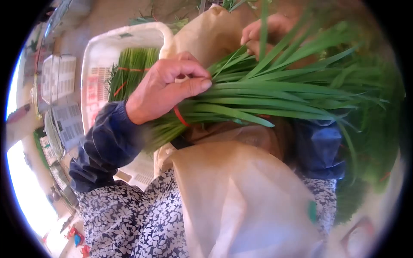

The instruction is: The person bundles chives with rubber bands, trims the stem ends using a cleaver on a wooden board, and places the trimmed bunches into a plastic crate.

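Note:
A bundle of long green leaves (pixel 275 92) lies across the lap, its stalk ends pointing lower left and its tips spreading right. A red band (pixel 180 116) circles it near the stalks. My left hand (pixel 170 84) rests over the bundle just above the band, thumb and forefinger pressed together at the leaves; its other fingers are mostly hidden. Beyond the bundle, at the top, my right hand (pixel 273 34) has curled fingers pinching a thin leaf, and leaf blades partly cover it.
A white basket (pixel 86 81) at the left holds banded green bundles (pixel 135 62). Further left stand more white crates (pixel 60 77). A beige cloth (pixel 241 193) covers the lap. More greens (pixel 374 124), blurred, fill the right side.

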Tool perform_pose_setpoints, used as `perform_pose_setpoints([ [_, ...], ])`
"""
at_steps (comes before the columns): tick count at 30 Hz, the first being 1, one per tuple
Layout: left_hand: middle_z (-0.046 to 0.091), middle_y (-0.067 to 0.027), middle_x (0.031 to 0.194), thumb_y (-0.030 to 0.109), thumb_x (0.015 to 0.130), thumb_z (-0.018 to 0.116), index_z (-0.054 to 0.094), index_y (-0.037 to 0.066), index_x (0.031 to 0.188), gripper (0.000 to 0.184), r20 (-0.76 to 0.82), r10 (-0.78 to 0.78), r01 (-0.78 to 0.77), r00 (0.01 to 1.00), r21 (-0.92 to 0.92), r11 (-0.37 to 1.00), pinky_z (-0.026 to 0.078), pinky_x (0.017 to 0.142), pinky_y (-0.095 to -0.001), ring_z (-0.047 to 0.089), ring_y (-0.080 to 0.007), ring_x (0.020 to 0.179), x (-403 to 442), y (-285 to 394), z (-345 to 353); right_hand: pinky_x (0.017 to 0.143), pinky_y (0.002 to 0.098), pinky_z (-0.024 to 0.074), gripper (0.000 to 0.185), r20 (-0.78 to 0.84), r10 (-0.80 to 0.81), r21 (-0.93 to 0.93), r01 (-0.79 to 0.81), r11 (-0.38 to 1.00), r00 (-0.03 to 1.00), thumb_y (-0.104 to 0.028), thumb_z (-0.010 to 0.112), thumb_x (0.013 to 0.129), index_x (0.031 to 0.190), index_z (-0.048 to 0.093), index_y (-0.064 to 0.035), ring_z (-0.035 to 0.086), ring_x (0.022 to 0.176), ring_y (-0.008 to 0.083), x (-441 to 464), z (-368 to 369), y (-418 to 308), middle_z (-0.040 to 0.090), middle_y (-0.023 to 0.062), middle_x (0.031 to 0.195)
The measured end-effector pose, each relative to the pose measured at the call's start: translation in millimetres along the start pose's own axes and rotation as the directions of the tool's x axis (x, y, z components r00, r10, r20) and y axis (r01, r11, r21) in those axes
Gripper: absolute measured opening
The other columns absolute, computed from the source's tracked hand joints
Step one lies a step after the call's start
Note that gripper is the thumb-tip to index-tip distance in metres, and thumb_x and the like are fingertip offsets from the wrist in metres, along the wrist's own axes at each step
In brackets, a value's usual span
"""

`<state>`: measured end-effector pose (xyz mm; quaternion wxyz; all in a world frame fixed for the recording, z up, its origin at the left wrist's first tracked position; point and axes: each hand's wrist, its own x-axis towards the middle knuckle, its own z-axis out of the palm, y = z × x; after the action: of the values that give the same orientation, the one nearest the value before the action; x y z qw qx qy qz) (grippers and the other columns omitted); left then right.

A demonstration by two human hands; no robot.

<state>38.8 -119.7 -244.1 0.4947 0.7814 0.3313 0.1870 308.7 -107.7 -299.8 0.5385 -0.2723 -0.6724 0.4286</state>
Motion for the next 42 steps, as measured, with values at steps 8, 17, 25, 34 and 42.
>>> perform_pose_setpoints([
  [8,0.062,0.0014,0.088,0.015,0.094,0.060,0.064,0.000,0.096,0.016,-0.033,-0.353,0.324,0.935,-0.319,0.891,0.043,0.082,-0.0224,0.054,-0.0067,0.086,-3.1,-11.5,-14.1,0.083,0.0292,0.0522,0.029,0.413,-0.339,-0.385,0.499,0.776,0.845,-0.023,0.067,0.088,0.108,0.063,-0.0019,0.064,0.094,0.0155,-47.9,-109.0,65.6,0.065,0.0094,0.103],
  [17,0.067,-0.0043,0.084,0.014,0.097,0.055,0.060,0.001,0.096,0.015,-0.196,-0.340,0.271,0.920,-0.310,0.911,0.045,0.083,-0.0266,0.058,-0.0112,0.084,-15.3,-12.0,-20.4,0.080,0.0344,0.0517,0.026,-0.831,0.104,-0.506,-0.820,0.269,0.547,-0.014,0.058,0.093,0.113,0.062,0.0026,0.065,0.096,0.0248,-146.4,-96.4,-166.1,0.068,0.0171,0.104],
  [25,0.068,-0.0066,0.085,0.017,0.099,0.052,0.059,0.002,0.096,0.017,-0.322,-0.346,0.241,0.882,-0.323,0.915,0.048,0.080,-0.0291,0.062,-0.0136,0.084,-32.6,-17.8,-24.0,0.069,0.0394,0.0503,0.028,0.094,0.204,-0.573,-0.115,0.811,0.975,-0.009,0.075,0.070,0.091,0.058,-0.0031,0.059,0.080,0.0304,-32.2,65.4,-70.8,0.056,0.0101,0.084],
  [34,0.068,-0.0123,0.087,0.021,0.100,0.053,0.059,0.002,0.106,0.021,-0.622,-0.156,0.061,0.767,-0.172,0.983,0.051,0.085,-0.0332,0.066,-0.0206,0.087,-24.1,7.1,-72.3,0.064,0.0381,0.0485,0.015,0.184,0.196,-0.666,-0.025,0.746,0.963,-0.006,0.067,0.068,0.074,0.053,-0.0064,0.057,0.074,0.0261,-22.2,75.0,-41.9,0.052,0.0080,0.076],
  [42,0.055,-0.0196,0.133,0.033,0.063,0.083,0.044,0.001,0.139,0.091,0.187,-0.304,0.095,0.934,0.689,0.718,0.042,0.101,-0.0415,0.055,-0.0337,0.120,-24.2,11.9,-40.9,0.060,0.0416,0.0450,0.021,0.184,0.149,-0.605,-0.008,0.796,0.971,0.002,0.067,0.073,0.088,0.054,-0.0029,0.055,0.071,0.0328,-35.7,85.5,-57.6,0.053,0.0127,0.077],
])
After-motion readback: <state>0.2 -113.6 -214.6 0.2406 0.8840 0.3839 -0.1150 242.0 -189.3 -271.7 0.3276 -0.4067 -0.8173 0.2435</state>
